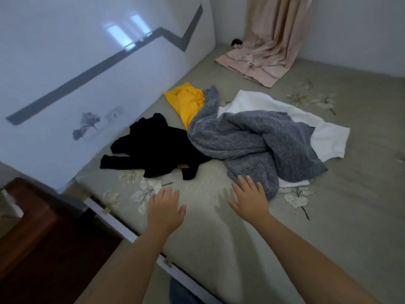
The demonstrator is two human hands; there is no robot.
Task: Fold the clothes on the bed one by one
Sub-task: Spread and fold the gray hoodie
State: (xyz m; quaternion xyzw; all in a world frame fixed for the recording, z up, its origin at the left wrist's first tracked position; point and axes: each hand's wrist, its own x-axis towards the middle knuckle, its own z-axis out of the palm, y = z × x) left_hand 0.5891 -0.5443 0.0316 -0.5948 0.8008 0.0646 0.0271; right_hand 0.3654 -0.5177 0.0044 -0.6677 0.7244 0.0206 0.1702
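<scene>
Two bare forearms reach forward over a bed [219,238] covered in a grey-green sheet with pale leaf prints. The left hand [165,208] lies flat, fingers straight, holding nothing. The right hand [249,199] is also spread flat and empty, its fingertips just touching the near edge of a crumpled grey knitted sweater [252,143]. Left of the sweater lies a black garment [157,148]; beyond it a yellow garment [186,104]; under it, to the right, a white cloth [324,132]. A pink curtain [269,47] hangs at the far corner
</scene>
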